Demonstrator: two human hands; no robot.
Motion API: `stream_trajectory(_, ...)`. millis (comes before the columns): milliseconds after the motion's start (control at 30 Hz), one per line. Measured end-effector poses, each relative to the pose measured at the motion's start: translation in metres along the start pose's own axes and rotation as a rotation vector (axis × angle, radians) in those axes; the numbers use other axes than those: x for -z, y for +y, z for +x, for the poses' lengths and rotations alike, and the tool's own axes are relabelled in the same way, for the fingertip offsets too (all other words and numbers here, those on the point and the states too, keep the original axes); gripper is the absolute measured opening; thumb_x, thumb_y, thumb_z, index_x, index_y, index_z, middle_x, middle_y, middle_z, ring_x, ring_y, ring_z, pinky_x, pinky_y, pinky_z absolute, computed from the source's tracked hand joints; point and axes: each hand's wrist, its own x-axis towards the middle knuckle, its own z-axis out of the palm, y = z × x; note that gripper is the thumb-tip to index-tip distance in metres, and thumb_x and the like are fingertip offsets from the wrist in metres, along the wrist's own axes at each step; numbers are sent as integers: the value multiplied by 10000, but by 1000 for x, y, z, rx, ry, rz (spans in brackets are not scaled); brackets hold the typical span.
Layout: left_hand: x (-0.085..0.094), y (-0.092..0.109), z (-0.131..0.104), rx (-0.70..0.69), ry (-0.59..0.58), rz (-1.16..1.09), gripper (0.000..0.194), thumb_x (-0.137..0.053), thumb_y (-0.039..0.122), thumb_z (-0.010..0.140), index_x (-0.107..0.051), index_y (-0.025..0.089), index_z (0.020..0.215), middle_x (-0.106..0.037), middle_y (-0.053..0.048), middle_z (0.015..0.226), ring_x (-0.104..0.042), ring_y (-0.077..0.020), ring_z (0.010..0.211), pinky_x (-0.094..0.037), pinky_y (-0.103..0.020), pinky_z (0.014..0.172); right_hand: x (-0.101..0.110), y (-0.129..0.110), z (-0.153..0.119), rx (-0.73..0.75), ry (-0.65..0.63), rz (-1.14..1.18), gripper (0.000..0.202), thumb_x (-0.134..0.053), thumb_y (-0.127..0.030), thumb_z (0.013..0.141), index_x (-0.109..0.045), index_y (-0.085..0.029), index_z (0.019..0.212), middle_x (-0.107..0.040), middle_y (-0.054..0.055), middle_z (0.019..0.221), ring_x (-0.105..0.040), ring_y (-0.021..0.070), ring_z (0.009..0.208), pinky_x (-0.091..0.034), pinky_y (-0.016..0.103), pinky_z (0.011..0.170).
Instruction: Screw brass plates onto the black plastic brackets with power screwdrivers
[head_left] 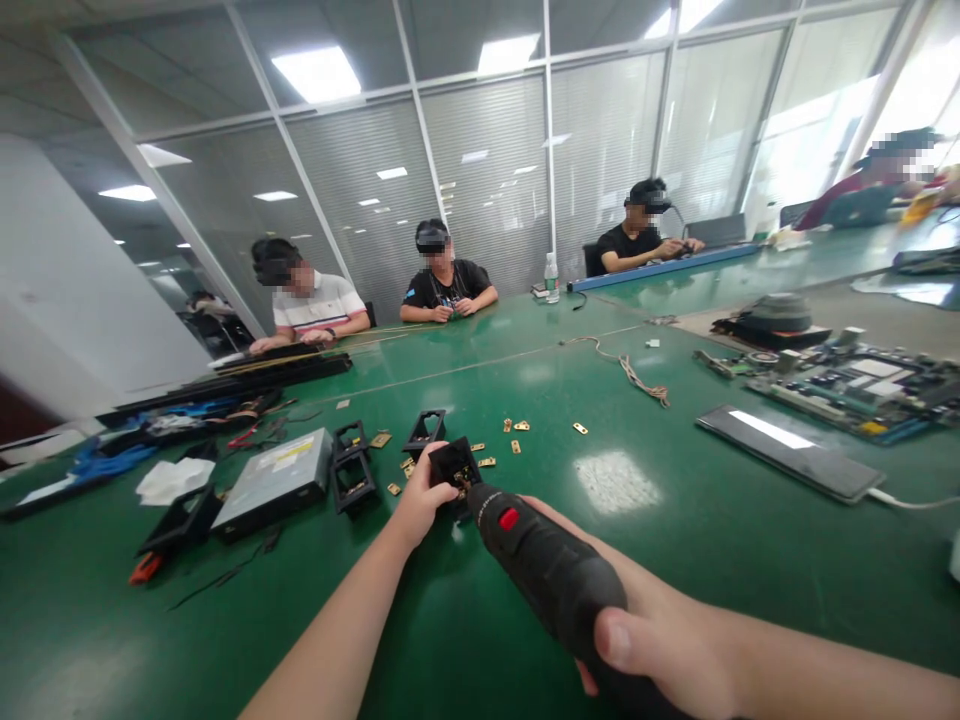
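Note:
My left hand (pixel 420 500) is closed on a small black plastic frame (pixel 452 462), thumb across its near side. In my right hand (pixel 660 630) is a black cordless screwdriver (pixel 551 565) with a red switch, gripped by its handle. Its nose points at the frame; the tip is hidden, so contact with a screw cannot be made out. Just beyond the left hand stands another black frame (pixel 425 428), and two more black frames (pixel 354 480) sit to its left. Small brass plates (pixel 487 462) lie scattered around the held frame.
A silver disc drive (pixel 277 480) and white tissue (pixel 174 482) lie on the left of the green table (pixel 480 660). On the right are a phone-like black device (pixel 787 452) with a white cable, and a circuit board (pixel 862 385). Several people sit along the far side.

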Motion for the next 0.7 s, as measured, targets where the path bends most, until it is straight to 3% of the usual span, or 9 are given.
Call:
stream_trajectory(200, 3, 0, 0, -2, -1, 18, 756, -889, 312, 653, -728, 299, 1391, -838, -54, 1209, -781, -394, 1169, -647, -533, 1054, 1, -3, 5, 23, -29, 32, 1636, -1111, -831, 911, -199, -189, 2108, -722, 96, 1231, -702, 190, 822, -592, 299, 709)
stream_trajectory(400, 2, -8, 3, 25, 13, -15, 790, -879, 306, 649, -712, 282, 1420, -850, -47, 1224, -800, -385, 1188, -643, -520, 1080, -2, 0, 1, -26, 8, -30, 1689, -957, -1059, 926, -113, -219, 2124, -728, 136, 1316, -658, 185, 823, -575, 322, 723)
stream_trajectory(567, 1, -11, 4, 30, 24, -18, 810, -878, 305, 632, -699, 284, 1423, -845, -36, 1194, -796, -374, 1142, -635, -508, 1051, -2, -1, 0, -67, 19, -24, 1754, -922, -1126, 910, -30, -229, 2125, -738, 179, 1386, -675, 199, 857, -564, 344, 752)
stream_trajectory(700, 1, -3, 1, 15, 20, 18, 773, -882, 309, 658, -706, 283, 1411, -839, -33, 1193, -784, -368, 1167, -631, -509, 1081, -2, -6, -1, -46, -11, -21, 1699, -946, -1077, 937, -66, -233, 2121, -720, 140, 1323, -671, 199, 855, -565, 335, 747)
